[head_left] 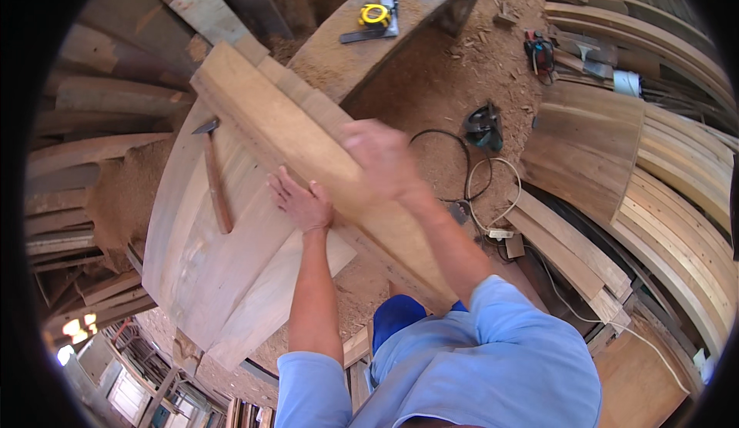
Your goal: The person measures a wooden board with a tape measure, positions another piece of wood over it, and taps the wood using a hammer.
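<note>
A long pale wooden plank (296,132) lies slanted across a wide curved wooden panel (200,251). My right hand (381,158) is blurred and rests on top of the plank near its middle, fingers wrapped over its edge. Spread flat with its fingers apart, my left hand (300,205) presses against the plank's lower side where it meets the panel. A hammer (214,174) with a wooden handle lies on the panel to the left of my hands.
A yellow tape measure (375,15) and a metal square (385,1) sit on a sawdust-covered bench at the top. A power tool (483,126) with cables lies on the sawdust floor. Curved planks (677,205) are stacked at the right, timber (100,105) at the left.
</note>
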Tool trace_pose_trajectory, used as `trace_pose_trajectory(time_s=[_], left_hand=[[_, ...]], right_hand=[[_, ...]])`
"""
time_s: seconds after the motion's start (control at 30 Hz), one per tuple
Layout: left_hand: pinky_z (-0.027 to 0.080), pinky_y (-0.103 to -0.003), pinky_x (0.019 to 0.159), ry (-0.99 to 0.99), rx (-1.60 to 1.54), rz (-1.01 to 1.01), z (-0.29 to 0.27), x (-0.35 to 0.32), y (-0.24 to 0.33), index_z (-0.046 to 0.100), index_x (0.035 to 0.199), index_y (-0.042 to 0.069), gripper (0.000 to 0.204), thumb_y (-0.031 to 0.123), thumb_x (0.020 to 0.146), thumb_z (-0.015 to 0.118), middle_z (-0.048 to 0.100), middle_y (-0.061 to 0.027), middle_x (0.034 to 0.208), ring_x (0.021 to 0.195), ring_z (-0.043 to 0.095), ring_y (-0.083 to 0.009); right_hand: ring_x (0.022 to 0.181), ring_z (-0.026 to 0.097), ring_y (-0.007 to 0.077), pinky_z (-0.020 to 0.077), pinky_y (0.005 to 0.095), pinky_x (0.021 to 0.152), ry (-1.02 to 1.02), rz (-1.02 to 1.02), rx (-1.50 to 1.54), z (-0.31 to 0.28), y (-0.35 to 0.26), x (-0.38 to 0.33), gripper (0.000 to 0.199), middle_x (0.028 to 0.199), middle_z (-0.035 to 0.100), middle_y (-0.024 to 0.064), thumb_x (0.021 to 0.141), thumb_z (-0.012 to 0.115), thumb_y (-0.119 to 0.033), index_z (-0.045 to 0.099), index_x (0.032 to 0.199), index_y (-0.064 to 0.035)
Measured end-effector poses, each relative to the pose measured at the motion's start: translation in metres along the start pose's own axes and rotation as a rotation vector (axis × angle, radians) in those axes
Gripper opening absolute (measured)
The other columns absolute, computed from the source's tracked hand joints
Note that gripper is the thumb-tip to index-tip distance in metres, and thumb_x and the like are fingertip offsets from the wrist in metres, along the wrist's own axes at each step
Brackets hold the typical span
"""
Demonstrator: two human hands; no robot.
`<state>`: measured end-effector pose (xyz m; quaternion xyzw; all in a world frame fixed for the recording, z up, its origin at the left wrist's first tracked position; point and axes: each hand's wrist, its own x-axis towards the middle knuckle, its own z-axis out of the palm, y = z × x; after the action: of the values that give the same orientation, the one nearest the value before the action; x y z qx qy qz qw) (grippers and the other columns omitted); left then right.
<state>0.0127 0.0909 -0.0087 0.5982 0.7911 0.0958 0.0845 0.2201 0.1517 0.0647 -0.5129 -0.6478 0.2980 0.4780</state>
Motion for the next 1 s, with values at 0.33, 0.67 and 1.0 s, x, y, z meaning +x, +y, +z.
trace_pose_trajectory(time_s=[0.33, 0.67, 1.0], left_hand=[[0.017, -0.056, 0.120, 0.042, 0.040, 0.133, 0.019, -0.002, -0.010, 0.026, 0.153, -0.005, 0.073, 0.019, 0.089, 0.052, 0.029, -0.0318, 0.155, 0.145, 0.025, -0.0493], [0.023, -0.042, 0.120, -0.061, -0.134, 0.031, -0.012, 0.000, 0.002, 0.024, 0.154, -0.004, 0.063, 0.022, 0.099, 0.038, 0.031, -0.0235, 0.155, 0.144, 0.031, -0.0335], [0.019, -0.040, 0.122, -0.049, -0.107, 0.103, 0.000, -0.002, 0.000, 0.022, 0.153, -0.008, 0.063, 0.011, 0.095, 0.039, 0.029, -0.0263, 0.156, 0.145, 0.028, -0.0346]], right_hand=[[0.099, 0.069, 0.0418, 0.0539, 0.0484, 0.087, -0.602, 0.905, -0.621, -0.133, 0.303, -0.188, 0.031, 0.102, 0.070, 0.0259, 0.092, 0.055, -0.021, 0.066, 0.110, 0.0007], [0.114, 0.064, 0.0427, 0.0525, 0.0473, 0.094, -1.040, 0.644, -0.988, -0.124, 0.553, -0.234, 0.062, 0.129, 0.060, 0.0284, 0.085, 0.054, -0.008, 0.039, 0.144, 0.0053], [0.095, 0.073, 0.0332, 0.0581, 0.0435, 0.083, -0.913, 0.667, -1.138, -0.174, 0.555, -0.268, 0.033, 0.098, 0.074, 0.0161, 0.088, 0.056, -0.012, 0.064, 0.120, -0.0098]])
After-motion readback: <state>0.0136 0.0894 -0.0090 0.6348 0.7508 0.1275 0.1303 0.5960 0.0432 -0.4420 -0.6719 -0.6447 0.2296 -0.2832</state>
